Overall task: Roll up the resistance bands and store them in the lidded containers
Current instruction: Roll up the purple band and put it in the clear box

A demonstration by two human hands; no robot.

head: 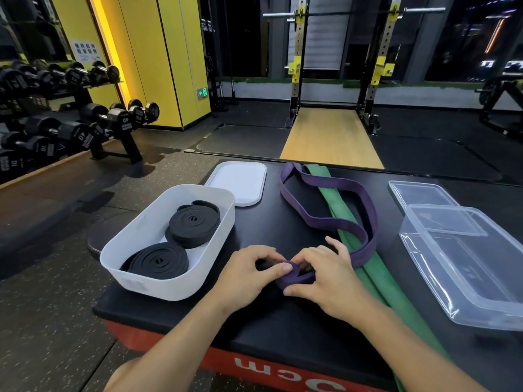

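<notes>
Black padding covers the top of the red-sided gym box (pixel 277 329), which serves as the worktable. At its right edge stands an open clear plastic container (pixel 481 323) with nothing visible inside, and its clear lid (pixel 418 192) lies just behind it. On the left stands the white container (pixel 169 287), uncovered, with its white lid (pixel 237 182) flat beyond it. Two black rolled bands (pixel 194 223) lie side by side inside the white container and fill most of its floor.

Between the two containers the green band (pixel 379 278) stretches flat from the far edge toward the near one. The purple band (pixel 343 184) lies looped loosely across it, unrolled for most of its length, with its near end between the hands at the front of the box. The left hand (pixel 246 275) pinches the folded tip, thumb on top. The right hand (pixel 325 275) curls over the same spot, fingers pressing the first turn down.

The step in hand appears to be starting the purple coil. To do it well, the first turn should be small and tight, with both layers of the loop stacked edge to edge so the coil does not cone. One hand should pin the core while the other feeds the strap in flat, drawing slack off the green band without dragging it. The finished roll probably belongs in the clear container, since the white one looks nearly full.
</notes>
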